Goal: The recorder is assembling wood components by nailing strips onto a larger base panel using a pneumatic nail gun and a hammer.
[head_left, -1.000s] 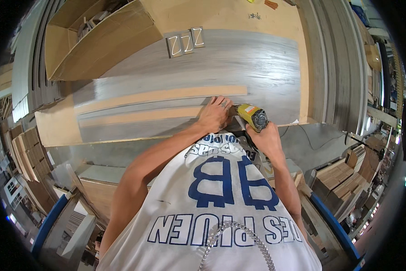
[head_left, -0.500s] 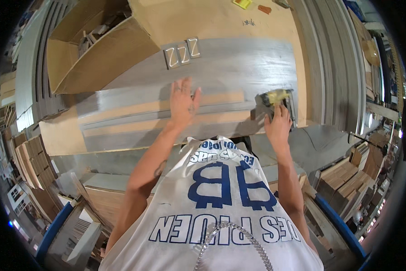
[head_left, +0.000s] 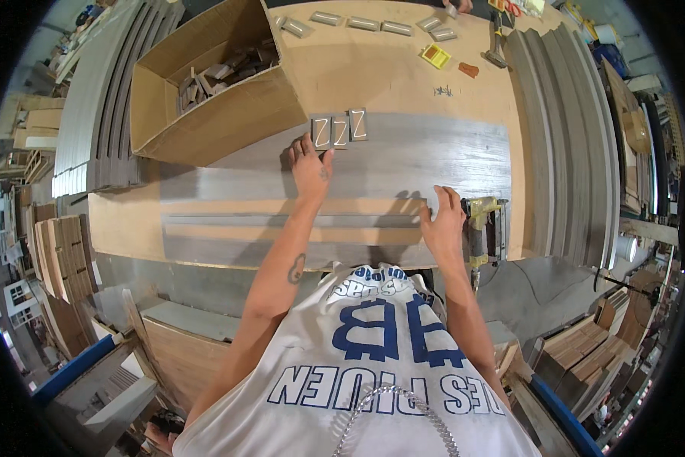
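Three small grey wood blocks [head_left: 340, 132] lie in a row on a wide grey board [head_left: 426, 156], each bearing a white zigzag bead of what looks like glue. My left hand [head_left: 310, 169] reaches to the near corner of the leftmost block, fingers stretched out; I cannot tell whether they touch it. My right hand [head_left: 443, 225] hovers above the near part of the work, empty, with thumb and fingers apart. Just right of it a yellow-and-black nail gun [head_left: 476, 221] rests on its side. Narrow grey strips [head_left: 281, 221] run across the table in front of me.
A cardboard box [head_left: 205, 126] of wood offcuts stands at the far left. Stacked grey boards [head_left: 563, 137] flank the right side. Several small blocks [head_left: 364, 24], a yellow case [head_left: 436, 55] and a hammer [head_left: 497, 46] lie at the back. Another person's hand [head_left: 458, 6] shows at the far edge.
My right hand has come off the nail gun and moved left. My left hand has reached forward to the glued blocks. The view has shifted, showing more of the table's far side.
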